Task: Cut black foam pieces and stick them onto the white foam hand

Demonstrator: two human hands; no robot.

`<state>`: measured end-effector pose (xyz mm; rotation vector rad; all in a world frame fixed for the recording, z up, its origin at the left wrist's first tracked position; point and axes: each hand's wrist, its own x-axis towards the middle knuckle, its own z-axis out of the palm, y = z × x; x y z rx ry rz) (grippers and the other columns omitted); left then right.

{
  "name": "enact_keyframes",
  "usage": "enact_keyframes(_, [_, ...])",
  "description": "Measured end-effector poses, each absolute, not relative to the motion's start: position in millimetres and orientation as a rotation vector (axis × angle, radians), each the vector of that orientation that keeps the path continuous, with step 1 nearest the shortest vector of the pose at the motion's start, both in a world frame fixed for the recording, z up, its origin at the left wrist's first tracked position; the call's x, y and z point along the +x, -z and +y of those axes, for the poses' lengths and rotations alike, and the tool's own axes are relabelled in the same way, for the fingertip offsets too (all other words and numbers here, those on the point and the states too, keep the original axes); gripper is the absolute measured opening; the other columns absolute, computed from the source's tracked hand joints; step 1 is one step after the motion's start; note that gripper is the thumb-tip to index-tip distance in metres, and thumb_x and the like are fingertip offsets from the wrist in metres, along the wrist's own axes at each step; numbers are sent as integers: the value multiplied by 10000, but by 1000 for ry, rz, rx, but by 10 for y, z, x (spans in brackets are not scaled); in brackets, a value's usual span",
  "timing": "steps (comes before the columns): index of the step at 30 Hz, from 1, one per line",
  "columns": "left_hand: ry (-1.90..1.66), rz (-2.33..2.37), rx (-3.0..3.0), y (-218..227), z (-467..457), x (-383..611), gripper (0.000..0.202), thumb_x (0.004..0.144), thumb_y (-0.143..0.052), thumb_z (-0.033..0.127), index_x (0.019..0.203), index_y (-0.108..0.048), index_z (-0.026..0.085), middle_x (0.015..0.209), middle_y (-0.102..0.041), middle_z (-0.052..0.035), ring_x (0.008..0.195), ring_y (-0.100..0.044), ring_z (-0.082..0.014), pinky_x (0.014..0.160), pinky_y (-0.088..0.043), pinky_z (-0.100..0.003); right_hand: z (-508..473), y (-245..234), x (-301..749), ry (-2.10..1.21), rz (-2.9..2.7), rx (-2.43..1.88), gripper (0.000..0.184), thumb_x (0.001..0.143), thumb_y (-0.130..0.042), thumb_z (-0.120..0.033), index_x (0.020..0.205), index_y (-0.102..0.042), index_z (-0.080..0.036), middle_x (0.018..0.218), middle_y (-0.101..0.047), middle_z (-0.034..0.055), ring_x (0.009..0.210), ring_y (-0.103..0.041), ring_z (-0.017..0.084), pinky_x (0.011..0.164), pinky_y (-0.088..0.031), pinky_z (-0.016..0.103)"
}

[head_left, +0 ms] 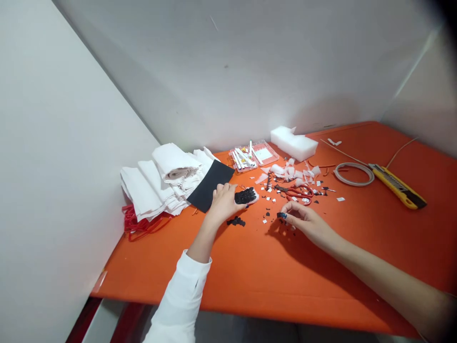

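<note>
My left hand (224,202) grips a small foam piece (246,196) covered with overlapping black scraps, its white edge showing on the right. Pinched in the fingertips of my right hand (303,220) is a small black piece (281,215), held just above the table. A little pile of black cut pieces (236,221) lies below my left hand. Behind that hand a black sheet (211,186) leans on white paper. Scissors with red handles (300,191) rest beyond my right hand, among black and white scraps.
On the orange table (250,271) are folded white paper (150,188), red strips (137,224), a clear case (269,151) with white markers, a white foam block (294,143), foam shreds (291,171), a wire coil (353,182) and a yellow box cutter (398,186). Walls stand behind and at left.
</note>
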<state>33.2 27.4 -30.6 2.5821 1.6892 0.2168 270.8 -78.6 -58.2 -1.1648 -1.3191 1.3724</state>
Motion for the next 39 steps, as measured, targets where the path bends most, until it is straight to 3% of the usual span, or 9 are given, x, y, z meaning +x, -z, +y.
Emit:
enact_keyframes(4, [-311, 1706, 2561, 456, 282, 389, 485, 730, -675, 496, 1148, -612, 259, 1062, -538, -93, 1027, -459, -301, 876, -384, -427, -786, 596, 2699, -1398, -1249, -1171, 252, 842, -591, -443, 847, -499, -208, 754, -548, -5, 644, -585, 143, 548, -469, 263])
enact_keyframes(9, [-578, 1563, 2573, 500, 176, 460, 465, 736, -686, 337, 1162, -554, 207, 1124, -517, -93, 1045, -491, -257, 902, -406, -378, -788, 580, 2691, -1406, -1254, -1174, 231, 856, -572, -423, 843, -479, -212, 730, -548, -20, 615, -580, 137, 557, -458, 264])
enact_keyframes(14, [-662, 1183, 2625, 411, -1, 595, 461, 776, -637, 264, 1196, -473, 170, 1130, -576, -102, 1039, -532, -236, 902, -430, -357, -742, 509, 2792, -1110, -1394, -1285, 128, 874, -524, -340, 855, -511, -215, 793, -546, -1, 697, -550, 156, 630, -454, 282])
enact_keyframes(19, [-555, 910, 2715, 372, -102, 663, 531, 807, -605, 213, 1308, -427, 214, 1212, -574, -89, 1083, -510, -237, 961, -405, -377, -685, 482, 2886, -854, -1557, -1382, 83, 879, -494, -275, 839, -527, -210, 860, -581, 31, 779, -555, 181, 678, -454, 300])
enact_keyframes(27, [-595, 815, 2724, 396, -123, 675, 514, 818, -593, 225, 1309, -448, 188, 1269, -513, -119, 1153, -476, -235, 1007, -396, -368, -697, 514, 2891, -1000, -1565, -1379, 91, 874, -501, -293, 853, -532, -210, 845, -607, 17, 679, -595, 163, 641, -486, 297])
enact_keyframes(39, [-571, 810, 2751, 383, -146, 671, 521, 816, -595, 254, 1313, -452, 191, 1247, -539, -117, 1094, -512, -236, 975, -423, -376, -698, 479, 2897, -997, -1555, -1398, 83, 863, -510, -283, 826, -526, -210, 809, -634, 23, 688, -614, 175, 638, -484, 301])
